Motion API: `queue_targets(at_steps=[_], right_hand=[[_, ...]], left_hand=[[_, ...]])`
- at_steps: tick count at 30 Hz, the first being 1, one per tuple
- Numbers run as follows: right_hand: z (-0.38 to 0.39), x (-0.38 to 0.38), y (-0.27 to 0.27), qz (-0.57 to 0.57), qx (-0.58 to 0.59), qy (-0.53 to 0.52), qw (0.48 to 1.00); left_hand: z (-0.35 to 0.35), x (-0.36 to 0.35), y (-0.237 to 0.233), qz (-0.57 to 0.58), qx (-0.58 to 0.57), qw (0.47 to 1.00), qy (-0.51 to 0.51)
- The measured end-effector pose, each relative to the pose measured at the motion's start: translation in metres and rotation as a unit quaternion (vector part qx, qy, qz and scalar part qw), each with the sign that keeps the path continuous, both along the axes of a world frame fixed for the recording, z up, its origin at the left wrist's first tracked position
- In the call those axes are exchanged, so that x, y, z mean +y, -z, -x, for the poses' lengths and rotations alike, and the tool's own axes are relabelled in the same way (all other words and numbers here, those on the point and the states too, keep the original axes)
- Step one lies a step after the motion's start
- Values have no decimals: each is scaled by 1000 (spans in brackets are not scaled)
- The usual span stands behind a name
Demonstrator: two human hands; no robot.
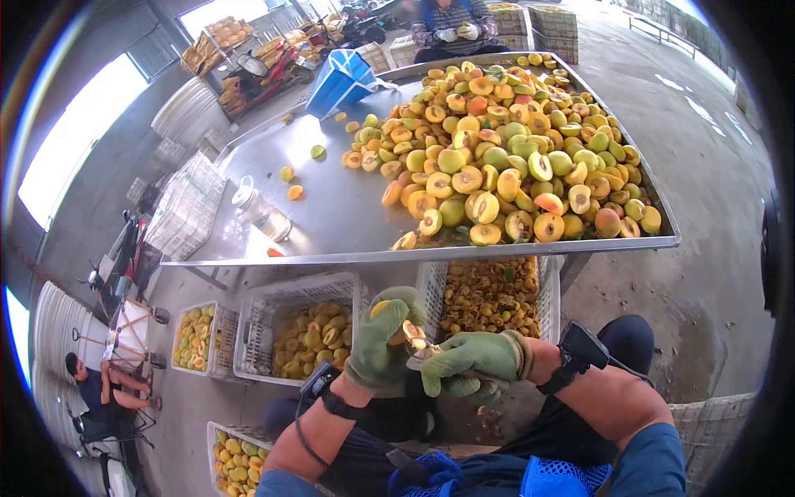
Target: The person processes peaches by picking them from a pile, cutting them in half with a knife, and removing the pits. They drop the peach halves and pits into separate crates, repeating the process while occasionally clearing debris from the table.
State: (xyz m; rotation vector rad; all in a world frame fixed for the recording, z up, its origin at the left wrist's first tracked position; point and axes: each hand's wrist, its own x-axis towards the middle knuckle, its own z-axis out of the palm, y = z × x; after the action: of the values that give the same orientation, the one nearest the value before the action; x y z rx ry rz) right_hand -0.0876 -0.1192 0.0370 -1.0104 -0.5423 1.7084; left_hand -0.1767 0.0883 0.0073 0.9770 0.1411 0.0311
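My left hand point(383, 341), in a green knit glove, is closed around a halved yellow peach point(412, 333) whose cut face shows a brown centre. My right hand point(470, 363), gloved the same way, is closed with its fingertips right by the fruit. A short shiny metal tool point(421, 354) sticks out of its grip against the peach. Both hands are over my lap, just short of a crate point(550, 300) of brown pits and scraps under the table edge.
A metal table point(331, 199) bears a heap of halved peaches point(497, 157), a clear jar point(267, 217) and a blue bag point(344, 83). White crates point(358, 290) of fruit stand below at left. Across the table sits a gloved person point(455, 25); another person point(108, 385) sits at far left.
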Motion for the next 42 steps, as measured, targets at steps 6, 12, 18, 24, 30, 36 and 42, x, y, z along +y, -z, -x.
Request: queue_targets(at_steps=[6, 12, 18, 24, 30, 36, 42], right_hand=[[5, 22, 1, -15, -2, 8, 1000], [-1, 25, 3, 3, 4, 53, 999], [-12, -4, 22, 11, 76, 141, 987], [-9, -23, 7, 43, 38, 167, 984], [-1, -24, -6, 64, -104, 132, 984], [1, -46, -22, 77, -133, 182, 971], [-17, -60, 4, 113, -154, 326, 926]], left_hand=[[9, 16, 8, 39, 33, 998, -37], [3, 20, 16, 20, 38, 999, -31], [-31, 40, 42, 37, 111, 993, -5], [-21, 51, 49, 47, 151, 987, -10], [-16, 89, 37, -247, 212, 931, -165], [-34, 144, 36, -740, 21, 620, -260], [-130, 17, -11, -695, -151, 693, -123]])
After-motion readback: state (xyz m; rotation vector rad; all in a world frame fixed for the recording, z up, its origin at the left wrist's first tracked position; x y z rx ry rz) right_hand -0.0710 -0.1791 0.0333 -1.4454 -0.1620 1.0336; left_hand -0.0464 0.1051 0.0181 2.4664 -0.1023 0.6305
